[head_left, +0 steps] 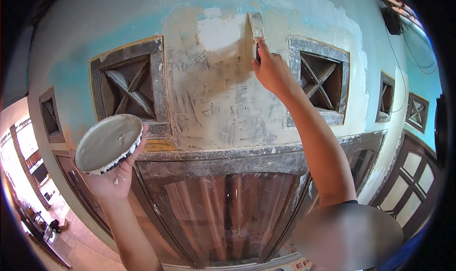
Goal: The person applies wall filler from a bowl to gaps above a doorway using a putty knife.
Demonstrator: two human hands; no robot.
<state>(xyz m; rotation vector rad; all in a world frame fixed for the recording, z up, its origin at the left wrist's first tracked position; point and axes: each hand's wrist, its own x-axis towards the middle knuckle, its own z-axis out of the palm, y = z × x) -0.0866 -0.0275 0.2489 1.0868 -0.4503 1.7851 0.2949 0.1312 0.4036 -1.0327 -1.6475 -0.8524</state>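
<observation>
Toward nine o'clock, the left hand (113, 184) cups a dish (121, 159) from below; its soft-looking grey paste (107, 142) probably wants a level palm. Near one o'clock, the right hand (273, 72) grips a scraper (256, 26) by its handle (258, 53), best held there: likely light, stiff-bladed, slippery if smeared.

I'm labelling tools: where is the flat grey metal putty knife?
In the head view, the knife is near the top, right of centre, in the right hand beside a white patch.

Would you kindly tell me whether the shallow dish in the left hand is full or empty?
It looks nearly full: smooth grey paste covers the dish almost to its rim, above the left hand.
</observation>
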